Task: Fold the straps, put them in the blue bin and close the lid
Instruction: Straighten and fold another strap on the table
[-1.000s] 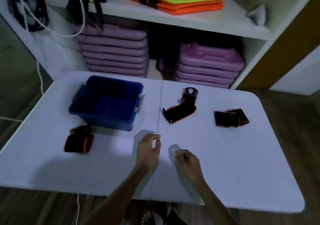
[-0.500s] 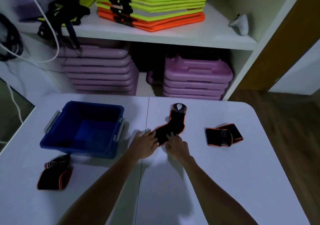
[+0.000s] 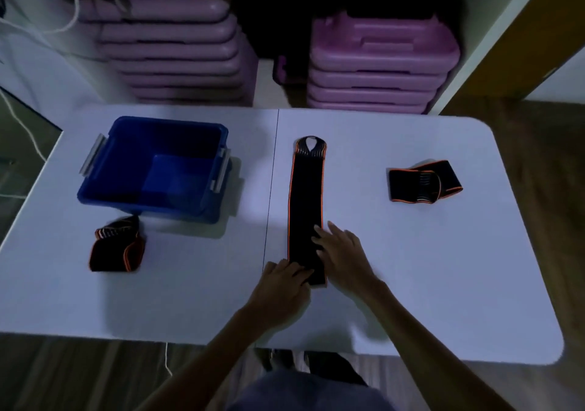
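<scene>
A black strap with orange edges [image 3: 305, 198] lies stretched out straight on the white table [image 3: 443, 268], its loop end pointing away from me. My left hand [image 3: 283, 287] presses on the strap's near end. My right hand [image 3: 343, 254] rests flat on its right edge a little farther up, fingers spread. The open blue bin [image 3: 155, 167] stands at the left, with nothing inside and no lid in view. A bunched strap [image 3: 115, 247] lies in front of the bin. Another loosely folded strap [image 3: 424, 181] lies at the right.
Behind the table a white shelf unit holds two stacks of purple step platforms [image 3: 380, 62]. A white cable [image 3: 22, 122] hangs at the far left. Wooden floor shows around the table's edges.
Both hands reached to the bent middle strap, pulled it toward me and laid it out straight. The camera has tilted down and come closer.
</scene>
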